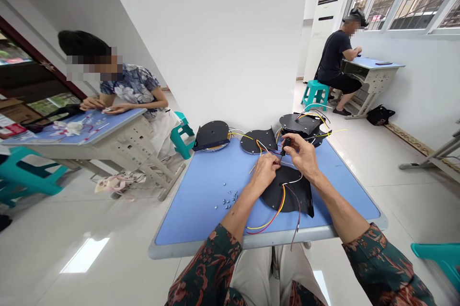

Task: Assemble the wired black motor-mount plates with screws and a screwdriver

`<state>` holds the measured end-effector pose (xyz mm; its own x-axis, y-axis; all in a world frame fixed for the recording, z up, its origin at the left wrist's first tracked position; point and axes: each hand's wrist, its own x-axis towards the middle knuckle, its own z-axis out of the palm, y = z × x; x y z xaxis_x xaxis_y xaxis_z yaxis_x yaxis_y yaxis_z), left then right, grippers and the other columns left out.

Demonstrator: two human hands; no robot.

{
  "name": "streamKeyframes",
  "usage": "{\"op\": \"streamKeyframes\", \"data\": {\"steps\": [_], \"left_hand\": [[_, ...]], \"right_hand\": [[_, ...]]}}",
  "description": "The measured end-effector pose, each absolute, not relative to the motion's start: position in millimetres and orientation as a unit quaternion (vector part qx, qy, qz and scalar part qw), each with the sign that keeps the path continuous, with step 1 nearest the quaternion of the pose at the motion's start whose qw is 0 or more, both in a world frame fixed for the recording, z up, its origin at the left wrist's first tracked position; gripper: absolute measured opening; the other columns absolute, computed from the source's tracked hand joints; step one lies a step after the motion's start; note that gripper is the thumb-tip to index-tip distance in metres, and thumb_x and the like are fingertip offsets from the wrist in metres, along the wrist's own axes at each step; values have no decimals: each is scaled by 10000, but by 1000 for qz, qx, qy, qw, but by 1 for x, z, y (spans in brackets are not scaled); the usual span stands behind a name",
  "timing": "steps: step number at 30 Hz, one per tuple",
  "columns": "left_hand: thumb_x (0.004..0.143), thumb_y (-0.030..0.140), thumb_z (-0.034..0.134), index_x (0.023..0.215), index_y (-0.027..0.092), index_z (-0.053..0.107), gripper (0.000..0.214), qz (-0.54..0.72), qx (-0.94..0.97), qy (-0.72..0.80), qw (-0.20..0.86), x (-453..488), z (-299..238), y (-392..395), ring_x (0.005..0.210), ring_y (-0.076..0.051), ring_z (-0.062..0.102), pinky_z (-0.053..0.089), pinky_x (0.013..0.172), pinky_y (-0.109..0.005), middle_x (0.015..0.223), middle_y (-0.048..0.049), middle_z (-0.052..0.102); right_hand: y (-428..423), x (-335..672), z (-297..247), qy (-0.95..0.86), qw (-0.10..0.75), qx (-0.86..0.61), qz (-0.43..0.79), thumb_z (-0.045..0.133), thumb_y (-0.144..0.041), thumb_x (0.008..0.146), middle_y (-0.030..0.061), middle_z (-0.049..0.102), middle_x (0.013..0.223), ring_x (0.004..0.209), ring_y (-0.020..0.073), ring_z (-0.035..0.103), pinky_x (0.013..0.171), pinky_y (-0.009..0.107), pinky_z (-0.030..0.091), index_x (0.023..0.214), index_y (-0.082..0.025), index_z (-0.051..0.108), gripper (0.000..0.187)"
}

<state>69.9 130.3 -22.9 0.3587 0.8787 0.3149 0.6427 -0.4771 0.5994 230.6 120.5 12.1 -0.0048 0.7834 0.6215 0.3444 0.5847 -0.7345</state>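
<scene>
A black round housing with a flat flange (293,200) lies near the front of the blue table, with yellow, red, white and dark wires coming out of its middle. My right hand (302,153) is closed around the dark handle of a screwdriver (285,145), whose shaft points down at the housing's far edge. At that same edge, by the screwdriver's tip, rests my left hand (265,170) with its fingers pinched together. Whatever those fingers hold is too small to make out. Several small silver screws (230,199) lie scattered left of my left forearm.
More black housings with wires stand along the table's back: one at left (212,135), one in the middle (258,141), and a stack (302,124) at right. A white wall rises behind. One person sits at a desk (118,126) to the left, another at the far right.
</scene>
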Motion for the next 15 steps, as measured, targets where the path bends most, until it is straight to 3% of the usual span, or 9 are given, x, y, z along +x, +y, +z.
{"op": "streamKeyframes", "data": {"steps": [8, 15], "left_hand": [[926, 179, 657, 874, 184, 672, 55, 298, 811, 492, 110, 66, -23, 124, 971, -229, 622, 477, 911, -346, 962, -76, 713], [904, 89, 611, 857, 189, 695, 139, 352, 764, 517, 158, 49, 0, 115, 884, -192, 669, 486, 851, -294, 895, -46, 738]], "right_hand": [[132, 246, 15, -550, 706, -375, 242, 679, -305, 829, 28, 689, 924, 815, 178, 704, 682, 304, 576, 1111, -219, 612, 303], [145, 257, 8, -522, 721, -393, 231, 711, -341, 765, 29, 689, 879, 770, 183, 697, 657, 319, 575, 1076, -207, 628, 348]]}}
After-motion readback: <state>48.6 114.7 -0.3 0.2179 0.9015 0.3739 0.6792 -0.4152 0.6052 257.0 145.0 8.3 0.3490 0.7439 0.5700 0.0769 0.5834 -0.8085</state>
